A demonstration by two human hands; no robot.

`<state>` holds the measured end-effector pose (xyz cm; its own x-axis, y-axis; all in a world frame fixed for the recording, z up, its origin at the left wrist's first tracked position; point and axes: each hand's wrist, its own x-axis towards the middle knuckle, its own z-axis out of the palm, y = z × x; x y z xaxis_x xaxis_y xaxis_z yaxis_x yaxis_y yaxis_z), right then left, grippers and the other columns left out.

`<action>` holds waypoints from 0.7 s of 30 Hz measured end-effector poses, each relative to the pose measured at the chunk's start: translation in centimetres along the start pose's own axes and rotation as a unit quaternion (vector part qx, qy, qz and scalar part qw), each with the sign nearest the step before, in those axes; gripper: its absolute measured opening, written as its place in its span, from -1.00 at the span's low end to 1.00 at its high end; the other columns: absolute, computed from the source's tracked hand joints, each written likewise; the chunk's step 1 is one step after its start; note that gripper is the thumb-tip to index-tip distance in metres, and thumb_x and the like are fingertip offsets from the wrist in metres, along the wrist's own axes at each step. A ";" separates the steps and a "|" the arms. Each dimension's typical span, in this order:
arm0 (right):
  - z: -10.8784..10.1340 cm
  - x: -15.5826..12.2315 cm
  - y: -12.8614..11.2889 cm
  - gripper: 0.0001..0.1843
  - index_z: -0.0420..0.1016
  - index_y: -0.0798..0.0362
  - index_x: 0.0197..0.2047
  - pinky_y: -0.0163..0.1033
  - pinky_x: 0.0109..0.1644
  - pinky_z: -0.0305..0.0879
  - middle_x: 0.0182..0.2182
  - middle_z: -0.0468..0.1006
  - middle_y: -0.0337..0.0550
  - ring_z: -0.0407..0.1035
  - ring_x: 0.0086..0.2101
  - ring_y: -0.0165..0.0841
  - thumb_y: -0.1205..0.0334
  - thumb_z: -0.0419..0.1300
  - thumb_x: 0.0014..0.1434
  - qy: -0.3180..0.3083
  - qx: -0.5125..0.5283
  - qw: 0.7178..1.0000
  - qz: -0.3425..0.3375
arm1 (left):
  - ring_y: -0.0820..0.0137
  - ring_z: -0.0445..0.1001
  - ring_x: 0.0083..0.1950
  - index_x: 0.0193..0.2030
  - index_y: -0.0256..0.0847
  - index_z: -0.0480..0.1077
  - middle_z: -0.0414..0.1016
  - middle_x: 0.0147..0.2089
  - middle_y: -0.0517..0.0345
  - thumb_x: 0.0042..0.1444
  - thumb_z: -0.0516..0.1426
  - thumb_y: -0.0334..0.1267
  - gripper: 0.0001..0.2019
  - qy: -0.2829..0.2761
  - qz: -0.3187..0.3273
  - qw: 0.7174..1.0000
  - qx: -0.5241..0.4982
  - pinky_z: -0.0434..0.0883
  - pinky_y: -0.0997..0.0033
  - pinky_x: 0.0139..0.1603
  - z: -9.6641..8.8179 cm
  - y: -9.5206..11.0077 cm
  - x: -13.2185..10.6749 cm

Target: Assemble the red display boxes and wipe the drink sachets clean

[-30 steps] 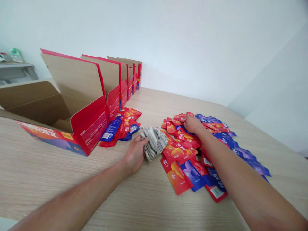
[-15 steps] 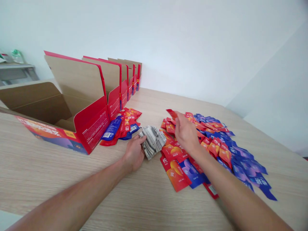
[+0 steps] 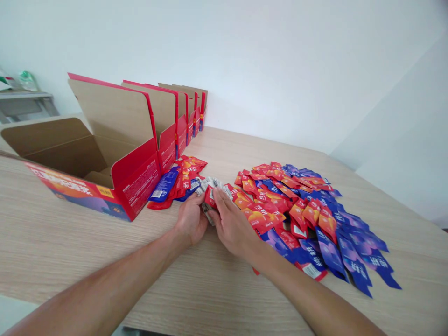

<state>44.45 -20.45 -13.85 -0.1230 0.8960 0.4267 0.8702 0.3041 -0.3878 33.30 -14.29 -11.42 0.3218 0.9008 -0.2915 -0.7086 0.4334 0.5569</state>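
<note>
My left hand [image 3: 192,219] is closed on a crumpled grey-and-white striped cloth [image 3: 209,184] over the table. In my right hand [image 3: 233,224] is a small red sachet [image 3: 209,197], pressed against the cloth so that the two hands meet. Most of the sachet is covered by my fingers. Right of my hands spreads a large pile of red-orange sachets [image 3: 268,215] and blue-purple sachets [image 3: 331,252]. A smaller heap of red sachets [image 3: 189,169] lies just beyond my left hand, with a blue sachet [image 3: 164,185] on its near side.
An open red carton [image 3: 135,186] with a brown inside stands at the left. Several similar open cartons [image 3: 168,144] run behind it in a row toward the white wall. A grey side table [image 3: 26,98] with a green-and-white bag is at the far left.
My right hand has come left and down from above the big pile, bringing a red sachet to the striped cloth. The cloth is more bunched up around my left hand.
</note>
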 end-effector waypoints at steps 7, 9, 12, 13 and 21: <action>-3.4 0.3 -1.2 -0.55 0.41 0.17 0.26 -0.01 0.04 0.52 0.01 0.64 0.18 0.58 -0.02 -0.11 0.33 -0.10 0.42 0.034 -0.010 0.999 -0.003 | 0.37 0.61 -0.34 -0.29 -0.29 0.48 0.59 -0.41 0.13 0.22 0.09 -0.52 -0.84 -0.017 -0.006 1.000 0.013 0.58 0.27 -0.04 -0.1 -0.2 0.1; -4.7 1.0 -0.8 -0.62 0.50 0.10 0.10 -0.07 -0.13 0.52 -0.22 0.68 0.03 0.59 -0.26 -0.16 0.19 -0.08 0.47 0.092 0.015 0.993 0.068 | 0.32 0.64 -0.28 -0.19 -0.30 0.50 0.66 -0.30 0.05 0.25 0.08 -0.49 -0.84 -0.038 -0.018 0.999 0.018 0.59 0.21 -0.01 0.1 -0.4 -0.2; -4.7 1.6 0.6 -0.65 0.46 0.08 0.12 -0.05 -0.04 0.49 -0.11 0.65 0.03 0.56 -0.16 -0.16 0.14 -0.01 0.44 0.164 0.052 0.979 0.112 | 0.25 0.67 -0.18 -0.11 -0.33 0.52 0.69 -0.19 -0.04 0.28 0.07 -0.48 -0.80 -0.071 -0.042 0.996 0.018 0.57 0.14 0.08 0.5 -0.9 -0.8; -4.3 1.7 1.1 -0.63 0.43 0.10 0.19 -0.01 0.06 0.47 -0.01 0.61 0.08 0.53 -0.06 -0.15 0.17 0.01 0.42 0.175 0.050 0.977 0.106 | 0.24 0.67 -0.15 -0.10 -0.33 0.52 0.69 -0.19 -0.06 0.28 0.06 -0.48 -0.80 -0.078 -0.050 0.996 0.018 0.57 0.13 0.10 0.5 -0.9 -1.0; -1.8 1.0 0.8 -0.53 0.45 0.10 0.28 0.12 0.29 0.32 0.12 0.47 0.16 0.34 0.13 -0.09 0.32 -0.07 0.43 0.138 -0.043 0.989 -0.003 | 0.29 0.66 -0.16 -0.15 -0.30 0.52 0.67 -0.22 0.01 0.20 0.10 -0.51 -0.81 -0.070 -0.022 0.997 0.005 0.57 0.22 0.07 -0.1 -0.7 -0.4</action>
<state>45.83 -19.94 -12.29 -0.0030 0.7679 0.6405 0.9084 0.2699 -0.3194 33.60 -14.98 -11.81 0.4384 0.8752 -0.2046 -0.6857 0.4728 0.5534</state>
